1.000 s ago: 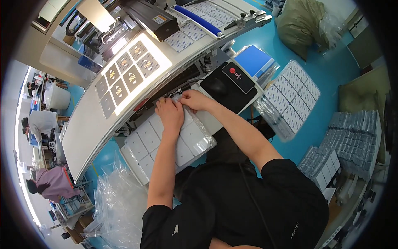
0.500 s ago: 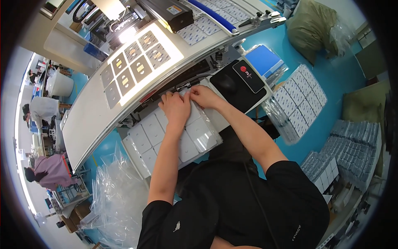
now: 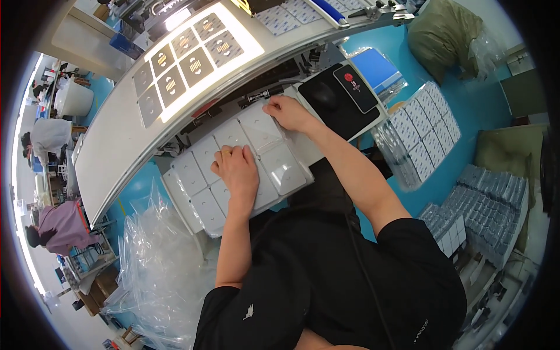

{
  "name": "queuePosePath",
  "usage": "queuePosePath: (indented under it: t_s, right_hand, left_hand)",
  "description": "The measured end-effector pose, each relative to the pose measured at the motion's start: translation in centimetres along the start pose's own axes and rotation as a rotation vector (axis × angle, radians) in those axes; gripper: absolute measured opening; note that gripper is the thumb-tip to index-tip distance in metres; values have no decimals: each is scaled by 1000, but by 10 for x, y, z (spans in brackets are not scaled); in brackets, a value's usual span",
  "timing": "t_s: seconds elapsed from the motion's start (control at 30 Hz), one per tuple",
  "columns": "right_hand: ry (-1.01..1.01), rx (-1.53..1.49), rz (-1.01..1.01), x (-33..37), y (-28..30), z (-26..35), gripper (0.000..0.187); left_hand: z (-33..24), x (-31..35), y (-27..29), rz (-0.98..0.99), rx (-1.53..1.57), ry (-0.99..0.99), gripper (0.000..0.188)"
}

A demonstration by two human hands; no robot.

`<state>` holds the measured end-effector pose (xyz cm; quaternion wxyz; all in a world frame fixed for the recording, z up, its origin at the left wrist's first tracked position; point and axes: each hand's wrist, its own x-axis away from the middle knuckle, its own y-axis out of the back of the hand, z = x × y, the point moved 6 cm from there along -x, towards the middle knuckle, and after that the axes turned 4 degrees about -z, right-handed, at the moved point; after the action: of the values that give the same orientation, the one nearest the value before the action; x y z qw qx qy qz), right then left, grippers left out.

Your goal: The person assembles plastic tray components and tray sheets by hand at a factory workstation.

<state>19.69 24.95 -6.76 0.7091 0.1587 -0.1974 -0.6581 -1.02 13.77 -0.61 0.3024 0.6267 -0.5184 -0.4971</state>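
A sheet of white rounded-square panels (image 3: 201,169) lies on a light tray in front of me, with clear plastic film (image 3: 300,166) over it that shines at the right edge. My left hand (image 3: 238,175) rests on the middle of the sheet, fingers slightly bent and their tips on the panels. At the far right corner of the sheet is my right hand (image 3: 287,114), its fingers pinched together on the film's edge. The fingertips there are partly hidden.
Beyond the sheet runs a curved white machine table (image 3: 111,151) with a lit panel of dark squares (image 3: 195,65). To the right are a phone (image 3: 356,88) and a black mouse (image 3: 319,94). Patterned sheets (image 3: 426,131) and stacked packs (image 3: 487,204) stand further right. Crumpled plastic (image 3: 157,262) lies at the left.
My left hand has slid away from the right hand, toward me and to the left, uncovering more panels. The right hand stays near the far corner. The whole view has shifted a little.
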Motion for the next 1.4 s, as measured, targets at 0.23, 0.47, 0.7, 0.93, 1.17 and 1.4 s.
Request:
queuePosePath:
  t_s: [0.23,0.47,0.7,0.93,1.17,1.4]
  right_hand:
    - [-29,-5,-4,5,1,7,39]
    - [-5,33,-40,14,6,9,44]
    - [-31,152,197,92,24,19,48]
    - [-221,-104,247,111,17,12,35]
    - [-238,-154,235,117,15,12,34]
    - [63,88,67,113,17,10,31]
  left_hand:
    - [23,32,20,-50,-30,6,23]
    - [31,34,20,-35,85,51,20]
    - [2,23,48,-343,186,-46,34]
    - [-57,15,21,79,287,-567,34]
    - [-38,12,11,31,357,-598,15]
    - [-26,13,24,66,459,-640,18]
